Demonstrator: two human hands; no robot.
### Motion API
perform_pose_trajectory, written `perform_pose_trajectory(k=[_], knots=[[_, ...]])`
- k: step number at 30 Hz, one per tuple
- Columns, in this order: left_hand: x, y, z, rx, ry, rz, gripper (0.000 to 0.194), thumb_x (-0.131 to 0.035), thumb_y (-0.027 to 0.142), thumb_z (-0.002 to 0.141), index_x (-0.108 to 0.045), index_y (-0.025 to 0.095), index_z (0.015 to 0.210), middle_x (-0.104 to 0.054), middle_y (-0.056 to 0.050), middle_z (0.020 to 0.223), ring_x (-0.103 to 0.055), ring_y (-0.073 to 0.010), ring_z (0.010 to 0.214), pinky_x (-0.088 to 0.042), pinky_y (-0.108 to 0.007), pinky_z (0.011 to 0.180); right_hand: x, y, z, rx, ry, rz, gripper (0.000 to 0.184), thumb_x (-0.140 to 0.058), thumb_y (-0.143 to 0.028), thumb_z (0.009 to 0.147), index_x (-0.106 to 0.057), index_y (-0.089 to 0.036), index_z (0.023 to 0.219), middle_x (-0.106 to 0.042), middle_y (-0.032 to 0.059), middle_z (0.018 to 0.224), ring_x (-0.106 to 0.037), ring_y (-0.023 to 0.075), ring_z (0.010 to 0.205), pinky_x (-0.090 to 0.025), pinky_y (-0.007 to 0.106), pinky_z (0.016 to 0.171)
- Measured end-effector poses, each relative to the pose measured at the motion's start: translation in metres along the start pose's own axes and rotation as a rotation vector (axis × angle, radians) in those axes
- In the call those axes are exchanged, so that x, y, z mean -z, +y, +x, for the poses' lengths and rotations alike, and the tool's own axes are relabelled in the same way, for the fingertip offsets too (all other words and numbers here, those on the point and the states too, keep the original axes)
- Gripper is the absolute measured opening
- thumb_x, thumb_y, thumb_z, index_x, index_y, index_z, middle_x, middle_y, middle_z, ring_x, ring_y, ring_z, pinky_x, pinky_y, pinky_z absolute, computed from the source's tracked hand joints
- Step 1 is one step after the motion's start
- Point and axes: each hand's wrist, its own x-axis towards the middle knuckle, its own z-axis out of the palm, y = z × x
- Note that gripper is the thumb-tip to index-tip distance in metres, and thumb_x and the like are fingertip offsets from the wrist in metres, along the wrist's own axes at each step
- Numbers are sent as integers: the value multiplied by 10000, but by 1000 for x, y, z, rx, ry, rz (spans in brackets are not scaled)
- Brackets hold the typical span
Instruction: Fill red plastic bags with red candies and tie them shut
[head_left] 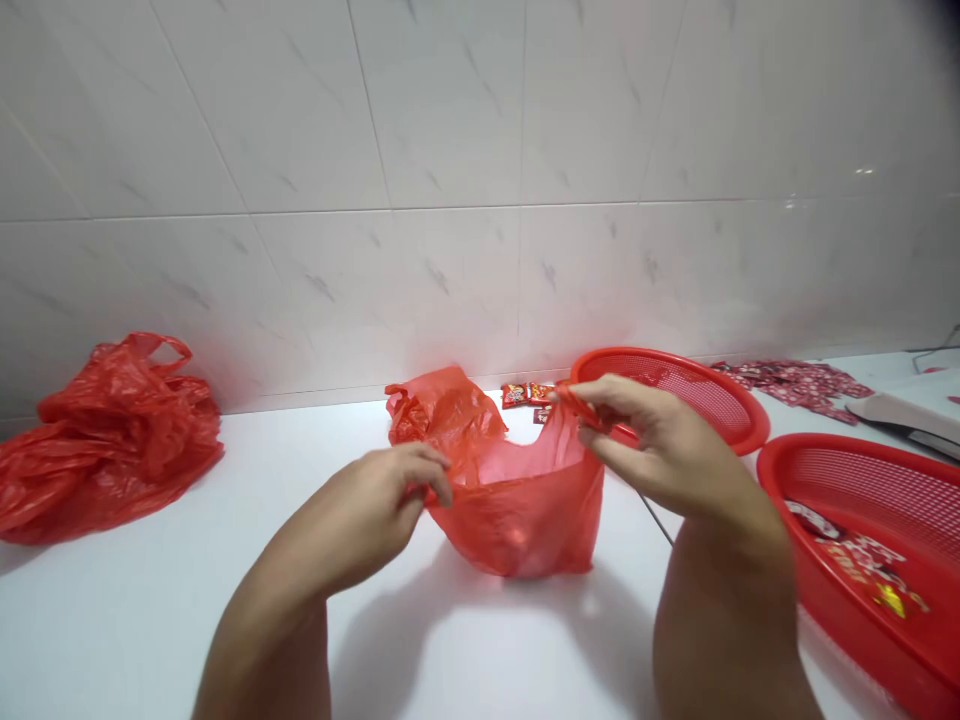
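A thin red plastic bag (525,525) stands on the white table in front of me, its mouth spread open. My left hand (390,500) pinches the bag's near left edge between thumb and curled fingers. On the other side, my right hand (645,430) grips the bunched handle of the bag and lifts it a little. Part of the bag's far side flops back toward the wall. What lies inside the bag is hidden by its front.
Crumpled red bags (112,440) lie at the left. Small red packets (529,394) rest behind the bag. Two red baskets, one at the back (739,410) and one nearer (780,480) with packets inside, stand right. More packets (802,385) lie by the tiled wall (450,290).
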Motion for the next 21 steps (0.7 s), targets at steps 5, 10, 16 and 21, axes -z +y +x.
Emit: perform_pose_trajectory(k=[5,10,16,21], knots=[[5,7,-19,-10,-220,95,247,-699,322,855,-813,388,1064,-809,-4,965,-730,-254,866,-506,-308,726,11,-12,-15,7,-247,1,487,-672,-119,870,-741,-341,1298,-749,-9,897,-686,158,798,-601,290,760],[8,22,-16,48,-233,-51,205,-665,453,910,-820,357,1005,-757,9,740,-658,-185,594,-432,-260,556,15,-18,-19,-2,-285,38,492,-747,-218,874,-732,-344,1349,-725,-4,785,-681,164,703,-597,269,647],[-11,4,5,173,-145,90,330,-661,310,810,-827,340,1094,-800,-47,866,-712,-246,677,-430,-281,544,14,-18,-18,-34,-285,15,501,-722,-276,914,-693,-351,1409,-734,2,790,-678,164,678,-581,263,600],[1,-8,13,274,89,-34,294,-552,319,874,-840,296,930,-735,-13,633,-684,-221,552,-440,-277,487,15,-6,-16,-87,-129,-52,551,-676,-297,947,-615,-348,1492,-713,2,795,-656,164,675,-562,279,599]])
